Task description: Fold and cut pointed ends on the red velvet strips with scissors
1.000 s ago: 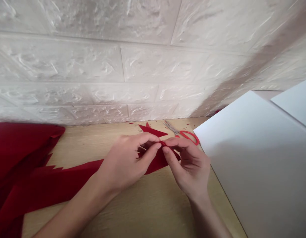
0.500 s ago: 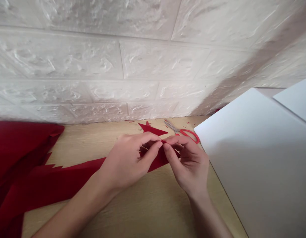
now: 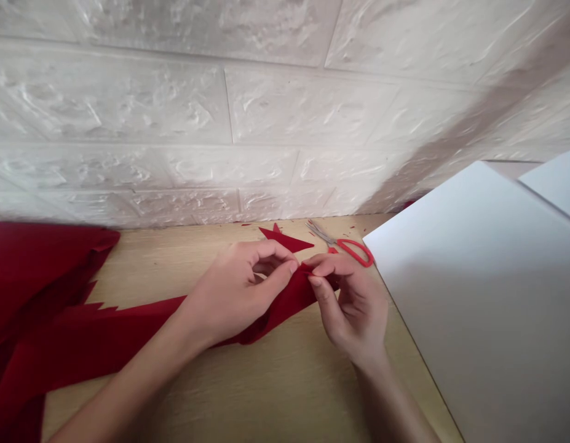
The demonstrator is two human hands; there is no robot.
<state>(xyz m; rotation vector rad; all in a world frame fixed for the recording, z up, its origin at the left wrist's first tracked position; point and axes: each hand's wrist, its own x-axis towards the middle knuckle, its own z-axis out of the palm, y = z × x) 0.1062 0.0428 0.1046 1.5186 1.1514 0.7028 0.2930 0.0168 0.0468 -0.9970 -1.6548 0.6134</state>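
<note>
A long strip of red fabric (image 3: 141, 329) runs across the wooden table and under my left wrist. Its right end is lifted between my hands. My left hand (image 3: 248, 286) pinches the cloth's upper edge with thumb and forefinger. Just to the right, my right hand (image 3: 353, 301) grips the same edge between thumb and fingertips. A small raised fold shows between the two pinches. Beyond my fingers lie a pointed red fabric scrap (image 3: 287, 239) and scissors with red handles (image 3: 356, 251), their blades slightly apart.
A larger heap of red fabric (image 3: 31, 277) covers the left of the table (image 3: 275, 394). At the right, a white box-like panel (image 3: 482, 289) stands over the table's edge. A white brick-patterned wall (image 3: 266, 111) rises behind, with tiny red snippets along its foot.
My fingertips have moved slightly apart, showing more of the cloth's edge between them. The strip's right part now shows a fold hanging below my left hand.
</note>
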